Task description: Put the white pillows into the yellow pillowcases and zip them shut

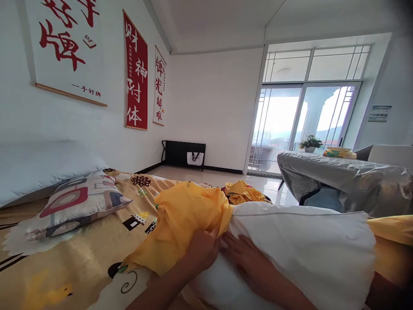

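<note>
Fingers of the left hand (203, 249), just below the centre of the frame, are clamped on the loose edge of a yellow cloth (190, 206). Beside them, the right hand (247, 256) lies over a white pillow (300, 241), its fingers stretched toward that same edge; whether their tips pinch anything I cannot tell.

The cloth bunches around the near-left end of the pillow at the middle of the frame, while the rest of the pillow lies bare across the lower right. A good hold here would probably keep the left pinch right on the cloth's rim and let the right palm steady the filling, since soft stuffing tends to slide or fold when the cloth is tugged. Short, even pulls, shared round the rim, should crease less than one hard drag from a single spot.

Underneath, a patterned bedsheet (87, 258) fills the lower left. A printed cushion (84, 202) lies at the left, apart from the hands. Just beyond the yellow cloth, right of centre, sits a crumpled bundle (245, 192), near enough that loose folds could get muddled with it.
</note>
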`<state>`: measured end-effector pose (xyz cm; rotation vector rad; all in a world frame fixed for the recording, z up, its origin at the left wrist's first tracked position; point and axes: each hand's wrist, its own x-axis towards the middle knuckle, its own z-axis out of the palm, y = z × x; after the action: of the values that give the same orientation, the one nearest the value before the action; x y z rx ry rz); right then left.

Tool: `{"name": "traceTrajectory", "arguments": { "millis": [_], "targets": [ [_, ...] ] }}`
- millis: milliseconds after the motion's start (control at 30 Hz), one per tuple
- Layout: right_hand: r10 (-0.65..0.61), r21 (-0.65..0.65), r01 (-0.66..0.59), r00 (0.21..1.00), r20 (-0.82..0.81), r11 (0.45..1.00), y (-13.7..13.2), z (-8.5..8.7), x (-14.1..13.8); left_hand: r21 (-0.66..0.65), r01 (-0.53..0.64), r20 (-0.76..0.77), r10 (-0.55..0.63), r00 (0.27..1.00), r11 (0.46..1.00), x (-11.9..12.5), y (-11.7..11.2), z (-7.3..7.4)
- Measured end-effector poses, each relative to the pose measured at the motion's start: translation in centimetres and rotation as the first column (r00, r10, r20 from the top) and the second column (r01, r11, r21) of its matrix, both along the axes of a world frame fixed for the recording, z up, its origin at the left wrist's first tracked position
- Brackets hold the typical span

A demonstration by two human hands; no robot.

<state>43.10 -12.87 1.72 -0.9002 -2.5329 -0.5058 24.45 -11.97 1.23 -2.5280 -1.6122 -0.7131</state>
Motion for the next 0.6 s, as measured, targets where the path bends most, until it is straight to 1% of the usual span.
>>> {"name": "traceTrajectory", "arguments": {
  "millis": [33, 67, 100, 167, 233, 267, 300, 367, 400, 467, 500, 533, 567, 600],
  "targets": [
    [-0.016, -0.081, 0.013, 0.999, -0.030, 0.997, -0.7, 1.3, 0.4, -0.007, 0.033, -0.026, -0.034, 0.999, 0.999, 0.2, 0.0, -0.4],
    [-0.037, -0.129, 0.024, 0.995, -0.095, 0.991, -1.1, 2.8, 0.4, -0.006, 0.070, -0.055, -0.071, 0.996, 0.998, 0.6, 0.0, -0.8],
    [-0.054, -0.134, 0.029, 0.981, -0.187, 0.990, -1.3, 4.3, 0.0, -0.002, 0.114, -0.085, -0.114, 0.990, 0.993, 1.3, -0.1, -1.0],
    [-0.043, -0.048, 0.028, 0.933, -0.357, 0.998, -0.5, 7.0, -2.0, 0.025, 0.186, -0.132, -0.181, 0.974, 0.982, 2.7, -0.5, -1.4],
    [-0.007, 0.049, 0.032, 0.903, -0.429, 0.998, 1.3, 8.9, -4.8, 0.035, 0.230, -0.152, -0.222, 0.963, 0.973, 3.9, -1.0, -1.5],
    [-0.014, 0.058, 0.044, 0.901, -0.433, 0.997, 2.4, 9.4, -6.2, 0.028, 0.244, -0.154, -0.237, 0.959, 0.969, 4.1, -1.4, -1.5],
    [-0.036, 0.035, 0.056, 0.904, -0.427, 0.998, 3.5, 9.7, -7.5, 0.013, 0.256, -0.152, -0.251, 0.956, 0.967, 4.1, -1.7, -1.4],
    [-0.090, -0.096, 0.057, 0.916, -0.392, 0.994, 5.5, 9.4, -9.3, -0.040, 0.288, -0.139, -0.291, 0.947, 0.957, 3.0, -2.7, -0.8],
    [-0.101, -0.176, 0.037, 0.922, -0.373, 0.984, 6.2, 8.9, -9.8, -0.071, 0.316, -0.132, -0.322, 0.937, 0.946, 2.1, -3.2, -0.3],
    [-0.083, -0.296, -0.034, 0.924, -0.374, 0.955, 7.3, 7.7, -9.8, -0.135, 0.385, -0.097, -0.399, 0.912, 0.913, -0.7, -4.5, 1.5],
    [-0.062, -0.328, -0.080, 0.914, -0.401, 0.941, 7.6, 7.1, -9.4, -0.151, 0.417, -0.048, -0.428, 0.902, 0.896, -2.4, -5.0, 2.6],
    [-0.041, -0.345, -0.127, 0.896, -0.442, 0.930, 7.7, 6.6, -8.9, -0.141, 0.434, 0.034, -0.434, 0.900, 0.890, -4.1, -5.5, 3.8],
    [-0.026, -0.354, -0.169, 0.875, -0.484, 0.920, 7.8, 6.3, -8.3, -0.082, 0.418, 0.157, -0.403, 0.902, 0.905, -5.9, -5.7, 5.1],
    [-0.015, -0.362, -0.203, 0.855, -0.518, 0.910, 7.8, 6.0, -7.8, 0.011, 0.369, 0.296, -0.355, 0.887, 0.930, -7.6, -5.5, 6.4]
  ]
}}
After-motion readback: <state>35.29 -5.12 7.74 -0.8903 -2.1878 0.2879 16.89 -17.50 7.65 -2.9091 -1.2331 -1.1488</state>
